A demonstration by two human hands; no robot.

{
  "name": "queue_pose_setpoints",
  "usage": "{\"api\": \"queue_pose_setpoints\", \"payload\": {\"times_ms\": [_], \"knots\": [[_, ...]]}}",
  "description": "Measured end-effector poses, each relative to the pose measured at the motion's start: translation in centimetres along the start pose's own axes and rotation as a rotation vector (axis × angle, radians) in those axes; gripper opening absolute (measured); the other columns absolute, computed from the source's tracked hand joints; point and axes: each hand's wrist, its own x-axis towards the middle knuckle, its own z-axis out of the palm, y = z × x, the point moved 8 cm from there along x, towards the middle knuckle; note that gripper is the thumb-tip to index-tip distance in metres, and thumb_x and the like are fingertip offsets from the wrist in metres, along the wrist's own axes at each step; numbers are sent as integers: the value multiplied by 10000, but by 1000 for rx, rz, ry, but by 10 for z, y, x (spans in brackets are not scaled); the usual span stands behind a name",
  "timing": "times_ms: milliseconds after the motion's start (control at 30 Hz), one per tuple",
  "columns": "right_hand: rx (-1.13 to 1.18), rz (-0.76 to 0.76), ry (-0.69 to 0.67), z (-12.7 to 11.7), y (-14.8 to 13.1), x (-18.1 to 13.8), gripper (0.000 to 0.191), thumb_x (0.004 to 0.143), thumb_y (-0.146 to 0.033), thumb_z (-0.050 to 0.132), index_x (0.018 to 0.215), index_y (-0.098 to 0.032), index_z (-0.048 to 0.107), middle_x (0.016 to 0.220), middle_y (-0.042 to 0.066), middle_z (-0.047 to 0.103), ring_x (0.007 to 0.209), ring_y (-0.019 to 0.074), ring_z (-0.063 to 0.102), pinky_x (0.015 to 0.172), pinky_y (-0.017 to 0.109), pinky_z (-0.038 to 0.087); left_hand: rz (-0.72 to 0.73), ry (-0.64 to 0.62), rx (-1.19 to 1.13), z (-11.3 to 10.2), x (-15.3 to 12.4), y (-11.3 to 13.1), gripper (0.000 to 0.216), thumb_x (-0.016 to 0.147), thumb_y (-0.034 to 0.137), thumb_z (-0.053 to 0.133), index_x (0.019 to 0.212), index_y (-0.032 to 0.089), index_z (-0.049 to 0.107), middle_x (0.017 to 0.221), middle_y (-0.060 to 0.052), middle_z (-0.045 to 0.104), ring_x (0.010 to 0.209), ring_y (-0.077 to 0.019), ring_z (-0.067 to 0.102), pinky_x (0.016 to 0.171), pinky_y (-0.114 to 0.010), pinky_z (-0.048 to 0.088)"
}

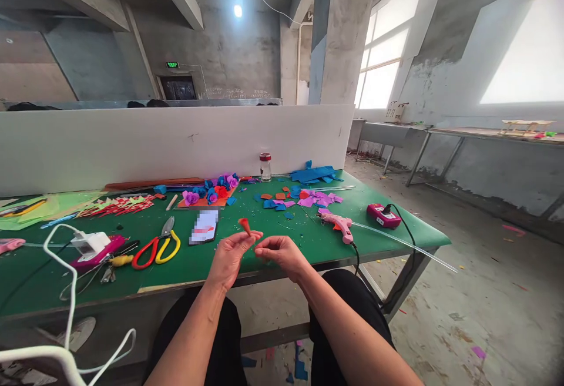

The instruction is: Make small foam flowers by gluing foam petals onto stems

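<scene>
My left hand (229,258) pinches a small orange-red paper flower bud (244,225) between thumb and fingers, its flared end pointing up. Close beside it, my right hand (282,255) has thumb and forefinger pressed together; whatever lies between them is too small to make out. Both hands hover over the front edge of the green table (264,227). Past them lies a phone (204,225) with a blurred screen. A pink glue gun (338,222) rests to the right, with a clear glue stick (403,242) at its back.
Paper flowers (211,191), loose purple paper pieces (319,198) and a lidded glass jar (265,168) stand or lie toward the white partition (176,145). Left are red-and-yellow-handled scissors (166,239) and a white charger (90,245). A magenta power socket (383,216) sits right.
</scene>
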Motion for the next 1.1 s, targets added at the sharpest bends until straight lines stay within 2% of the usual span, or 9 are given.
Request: {"api": "queue_pose_setpoints", "payload": {"times_ms": [67, 133, 233, 300, 533, 600, 733, 933, 1100], "knots": [[-11, 29, 9, 0, 2, 0, 391, 597, -498, 795, 768, -155, 712, 677, 4, 647, 574, 89, 477, 584, 234, 366, 110, 70, -38, -3, 1, 12, 176, 727, 344, 735, 713, 170, 716, 776, -46, 696, 873, -199, 624, 853, -321, 454], [-40, 59, 21, -1, 4, -2, 414, 615, -530, 771, 774, -153, 712, 693, 13, 662, 562, 83, 481, 579, 227, 376, 180, 76, -137, -2, 4, 22, 154, 739, 341, 727, 746, 195, 682, 630, 22, 589, 701, -150, 604, 734, -294, 475], [-84, 67, 49, -9, 1, -9, 416, 666, -551, 722, 776, -150, 719, 694, 23, 671, 539, 78, 476, 570, 224, 389, 146, -25, -180, 11, 18, 29, 139, 782, 334, 690, 834, 211, 652, 555, 76, 431, 466, -63, 394, 490, -200, 361], [-171, 23, 119, -28, -10, -18, 408, 718, -553, 668, 782, -154, 726, 701, 34, 682, 543, 92, 496, 571, 234, 410, 122, -82, -81, 21, 33, 32, 157, 786, 342, 687, 847, 202, 650, 545, 77, 394, 464, -55, 348, 458, -184, 291], [-576, -125, 633, -177, -79, -66, 357, 763, -513, 567, 744, -172, 672, 624, 28, 625, 519, 132, 481, 498, 246, 357, 32, -142, 231, 49, 83, 15, 293, 651, 426, 746, 787, 177, 671, 599, 47, 458, 452, -62, 309, 443, -222, 241], [-952, -70, 754, -210, -96, -64, 397, 821, -502, 468, 739, -170, 670, 595, 24, 622, 519, 141, 511, 494, 240, 360, 25, -131, 290, 50, 90, 9, 300, 618, 432, 749, 748, 177, 660, 569, 49, 467, 445, -69, 306, 448, -230, 240], [-1141, -30, 653, -227, -101, 4, 225, 772, -365, 590, 715, -176, 697, 647, 10, 669, 599, 140, 567, 544, 224, 369, 8, -27, 363, 30, 97, -10, 277, 643, 430, 695, 733, 173, 646, 514, 67, 407, 438, -76, 279, 451, -232, 229], [-1365, 60, 467, -196, -73, 148, 112, 769, -225, 634, 771, -193, 742, 818, 30, 733, 793, 173, 641, 632, 223, 399, -32, 112, 431, -4, 100, -38, 294, 687, 450, 633, 779, 172, 664, 500, 82, 339, 448, -83, 243, 458, -224, 205], [-1490, 179, 322, -167, -35, 223, 160, 880, -251, 592, 956, -161, 700, 1004, 76, 696, 938, 208, 639, 765, 291, 488, -24, 189, 356, -15, 98, -34, 253, 681, 410, 650, 745, 168, 684, 535, 46, 459, 510, -104, 339, 512, -224, 274]]}}
